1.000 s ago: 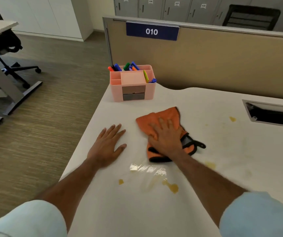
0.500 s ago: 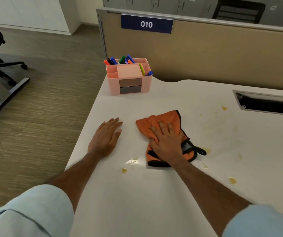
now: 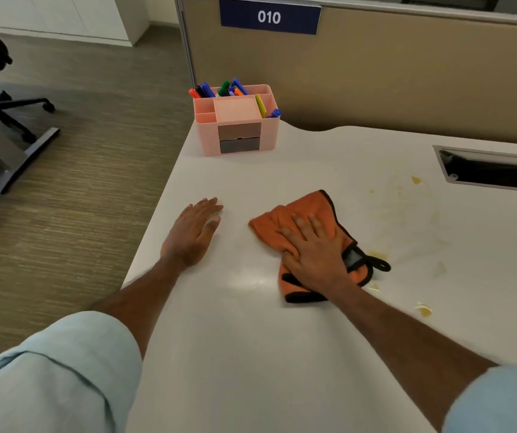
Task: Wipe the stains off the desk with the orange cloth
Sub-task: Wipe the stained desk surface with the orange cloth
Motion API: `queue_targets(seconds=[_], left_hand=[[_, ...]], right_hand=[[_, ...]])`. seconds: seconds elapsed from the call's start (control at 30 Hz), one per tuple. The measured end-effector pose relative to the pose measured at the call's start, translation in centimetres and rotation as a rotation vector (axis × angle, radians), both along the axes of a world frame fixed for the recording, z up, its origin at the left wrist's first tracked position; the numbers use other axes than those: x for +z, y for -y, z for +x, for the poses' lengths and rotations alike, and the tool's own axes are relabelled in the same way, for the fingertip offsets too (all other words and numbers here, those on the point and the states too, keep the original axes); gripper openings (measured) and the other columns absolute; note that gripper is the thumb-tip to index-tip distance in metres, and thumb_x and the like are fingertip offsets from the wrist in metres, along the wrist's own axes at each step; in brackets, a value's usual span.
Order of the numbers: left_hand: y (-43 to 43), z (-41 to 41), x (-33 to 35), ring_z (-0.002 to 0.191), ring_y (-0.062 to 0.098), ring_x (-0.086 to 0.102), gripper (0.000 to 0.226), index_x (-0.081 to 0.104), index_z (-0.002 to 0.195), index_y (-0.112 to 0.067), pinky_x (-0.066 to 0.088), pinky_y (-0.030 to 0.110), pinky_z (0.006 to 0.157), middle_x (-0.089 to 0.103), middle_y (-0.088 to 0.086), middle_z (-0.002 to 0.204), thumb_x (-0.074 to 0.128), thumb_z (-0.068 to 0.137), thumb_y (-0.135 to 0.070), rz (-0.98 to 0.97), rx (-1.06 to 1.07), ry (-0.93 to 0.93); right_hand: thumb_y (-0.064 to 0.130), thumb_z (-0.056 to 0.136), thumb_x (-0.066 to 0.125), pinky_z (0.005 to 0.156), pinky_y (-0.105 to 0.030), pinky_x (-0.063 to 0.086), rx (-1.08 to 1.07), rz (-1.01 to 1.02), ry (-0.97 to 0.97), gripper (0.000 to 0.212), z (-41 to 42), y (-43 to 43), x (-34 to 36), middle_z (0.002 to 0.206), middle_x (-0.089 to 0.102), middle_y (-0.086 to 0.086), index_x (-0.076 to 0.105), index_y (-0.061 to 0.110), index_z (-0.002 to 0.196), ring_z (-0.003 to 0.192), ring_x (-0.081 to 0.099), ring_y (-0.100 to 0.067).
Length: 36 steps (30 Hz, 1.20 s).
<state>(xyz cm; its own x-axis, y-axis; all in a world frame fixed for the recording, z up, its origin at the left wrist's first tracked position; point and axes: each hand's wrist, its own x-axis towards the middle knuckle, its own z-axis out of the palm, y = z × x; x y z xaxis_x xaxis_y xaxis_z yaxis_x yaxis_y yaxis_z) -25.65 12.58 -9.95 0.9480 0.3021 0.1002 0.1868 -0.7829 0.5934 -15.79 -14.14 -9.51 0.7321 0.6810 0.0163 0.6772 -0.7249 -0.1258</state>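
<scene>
A white tabletop [image 3: 251, 354] fills most of the view, seen from above by the person wearing the camera. Behind it stands a tan partition [image 3: 407, 82] carrying a dark blue sign [image 3: 269, 16] with white digits reading "010". To the left lies brown striped floor [image 3: 79, 182], with the wheeled base of an office chair [image 3: 16, 107] at the far edge.

Both forearms reach forward from rolled pale blue sleeves [image 3: 54, 373]. The left hand [image 3: 193, 232] lies flat and relaxed on the bare tabletop near its left edge, palm down, fingers together and pointing away — it holds nothing. The right hand [image 3: 316, 251] is spread open, palm down, pressing on the orange cloth [image 3: 297, 220] without clutching it; the fingers fan toward the upper left.

The cloth sits near the middle of the tabletop, crumpled and partly folded, bright orange with black trim and a black hanging loop poking out at its right side.

At the far left corner stands a pink desk organiser [image 3: 236, 120] with two small grey drawers, holding coloured markers [image 3: 219, 89]. At far right is a dark rectangular cable slot [image 3: 494, 170].

Yellowish stains [image 3: 416, 180] dot the tabletop to the right of the cloth — some faint smears, some small blobs, one just beside the loop.
</scene>
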Motion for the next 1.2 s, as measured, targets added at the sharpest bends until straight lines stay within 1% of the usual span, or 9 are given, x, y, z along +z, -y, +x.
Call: queue_targets(seconds=[0.1, 0.2, 0.37, 0.5, 0.63, 0.7, 0.8, 0.97, 1.2], left_hand=[[-0.2, 0.1, -0.1, 0.145, 0.011, 0.028, 0.059, 0.049, 0.14, -0.021, 0.012, 0.031, 0.121, 0.042, -0.001, 0.153, 0.023, 0.094, -0.047, -0.03, 0.011, 0.01], [-0.3, 0.2, -0.1, 0.144, 0.011, 0.028, 0.064, 0.049, 0.14, -0.021, 0.01, 0.027, 0.119, 0.042, -0.002, 0.153, 0.021, 0.091, -0.051, -0.046, 0.008, 0.005], [-0.3, -0.1, 0.0, 0.145, 0.011, 0.027, 0.059, 0.05, 0.139, -0.022, 0.009, 0.027, 0.119, 0.041, -0.002, 0.153, 0.024, 0.092, -0.048, -0.015, -0.01, 0.002], [-0.2, -0.2, 0.0, 0.145, 0.01, 0.027, 0.052, 0.053, 0.136, -0.023, 0.009, 0.029, 0.12, 0.041, -0.003, 0.153, 0.027, 0.095, -0.042, 0.035, -0.018, 0.004], [0.0, -0.2, 0.2, 0.144, 0.01, 0.028, 0.051, 0.054, 0.135, -0.022, 0.011, 0.03, 0.12, 0.042, -0.004, 0.152, 0.027, 0.095, -0.041, 0.031, -0.013, 0.01], [0.1, -0.1, 0.3, 0.144, 0.011, 0.029, 0.053, 0.054, 0.135, -0.021, 0.012, 0.031, 0.12, 0.043, -0.003, 0.152, 0.026, 0.095, -0.041, -0.009, 0.003, 0.004], [-0.1, 0.1, 0.3, 0.143, 0.012, 0.032, 0.062, 0.054, 0.136, -0.019, 0.013, 0.032, 0.12, 0.045, -0.001, 0.15, 0.023, 0.09, -0.046, -0.092, 0.021, 0.015], [0.3, 0.4, 0.4, 0.143, 0.013, 0.031, 0.062, 0.052, 0.137, -0.018, 0.012, 0.031, 0.12, 0.044, 0.0, 0.151, 0.021, 0.091, -0.047, -0.089, 0.003, 0.031], [0.3, 0.1, -0.4, 0.147, 0.017, 0.021, 0.061, 0.04, 0.144, -0.021, 0.01, 0.037, 0.122, 0.031, 0.001, 0.158, 0.023, 0.093, -0.051, 0.248, -0.059, -0.069]], right_hand=[[0.056, 0.088, 0.028, 0.101, -0.071, 0.024, 0.034, -0.009, -0.003, 0.057, -2.1, -3.5, 0.3, 0.156, 0.035, -0.001, 0.045, 0.039, 0.139, 0.143, 0.028, -0.035], [0.05, 0.084, 0.039, 0.094, -0.07, 0.032, 0.252, 0.078, -0.001, 0.053, -7.0, -4.0, 0.3, 0.152, 0.042, -0.004, 0.053, 0.035, 0.133, 0.139, 0.035, -0.038], [0.046, 0.082, 0.051, 0.103, -0.058, 0.025, 0.52, 0.125, -0.018, 0.053, -10.8, 2.9, -0.1, 0.156, 0.035, 0.006, 0.049, 0.041, 0.135, 0.147, 0.024, -0.026], [0.04, 0.079, 0.05, 0.097, -0.059, 0.039, 0.243, 0.103, 0.059, 0.054, -3.5, 6.7, -0.2, 0.146, 0.05, -0.001, 0.054, 0.037, 0.133, 0.138, 0.041, -0.028], [0.052, 0.084, 0.036, 0.095, -0.065, 0.035, -0.089, 0.018, 0.014, 0.055, 0.2, 2.8, 0.7, 0.147, 0.049, -0.006, 0.056, 0.035, 0.132, 0.133, 0.044, -0.038], [0.053, 0.085, 0.034, 0.097, -0.07, 0.03, -0.086, 0.051, -0.003, 0.055, -1.4, -1.1, 1.0, 0.147, 0.048, -0.007, 0.057, 0.034, 0.131, 0.133, 0.043, -0.041], [0.047, 0.081, 0.039, 0.095, -0.068, 0.035, 0.156, 0.145, 0.035, 0.051, -7.3, -4.8, 0.6, 0.14, 0.056, -0.007, 0.063, 0.031, 0.123, 0.128, 0.049, -0.038], [0.048, 0.084, 0.048, 0.104, -0.065, 0.02, 0.453, 0.101, -0.043, 0.053, -13.3, 1.6, -0.2, 0.158, 0.03, 0.003, 0.047, 0.04, 0.136, 0.147, 0.02, -0.028], [0.053, 0.084, 0.046, 0.1, -0.062, 0.03, 0.051, 0.023, 0.006, 0.051, -4.8, 10.3, 0.3, 0.156, 0.033, 0.01, 0.046, 0.048, 0.135, 0.147, 0.023, -0.02]])
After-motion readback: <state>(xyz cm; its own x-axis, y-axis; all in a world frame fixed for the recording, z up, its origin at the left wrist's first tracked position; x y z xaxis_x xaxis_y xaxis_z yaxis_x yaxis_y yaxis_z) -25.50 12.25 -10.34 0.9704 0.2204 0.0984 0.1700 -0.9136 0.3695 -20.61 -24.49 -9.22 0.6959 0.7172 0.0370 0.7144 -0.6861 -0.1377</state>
